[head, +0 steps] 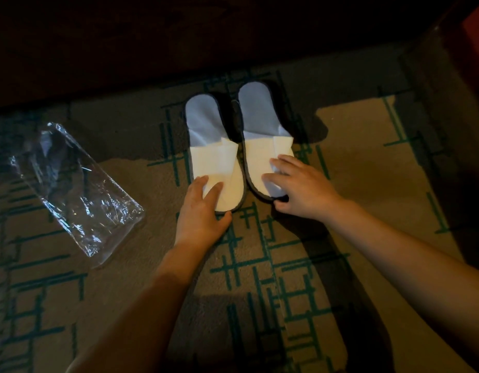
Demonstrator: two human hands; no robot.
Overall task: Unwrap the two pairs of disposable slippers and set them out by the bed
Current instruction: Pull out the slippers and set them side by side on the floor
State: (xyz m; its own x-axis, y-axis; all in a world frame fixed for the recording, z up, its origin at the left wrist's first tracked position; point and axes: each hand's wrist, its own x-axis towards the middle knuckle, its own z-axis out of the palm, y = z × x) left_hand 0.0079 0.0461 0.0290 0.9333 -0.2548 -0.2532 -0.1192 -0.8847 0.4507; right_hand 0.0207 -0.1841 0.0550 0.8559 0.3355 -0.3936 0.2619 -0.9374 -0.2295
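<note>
Two white disposable slippers with dark edging lie flat and side by side on the carpet, heels pointing toward the dark bed base. My left hand (200, 211) grips the toe of the left slipper (206, 125), fingers on top and thumb at the toe's edge. My right hand (302, 187) holds the toe of the right slipper (257, 111) the same way. A clear plastic wrapper (71, 184) lies on the carpet to the left, apart from both hands. Dark and pale shapes show inside it; I cannot tell whether they are slippers.
The dark bed base (125, 49) runs across the top of the view. A beige carpet (367, 157) with green line patterns covers the floor. Dark furniture stands at the upper right corner (469, 63).
</note>
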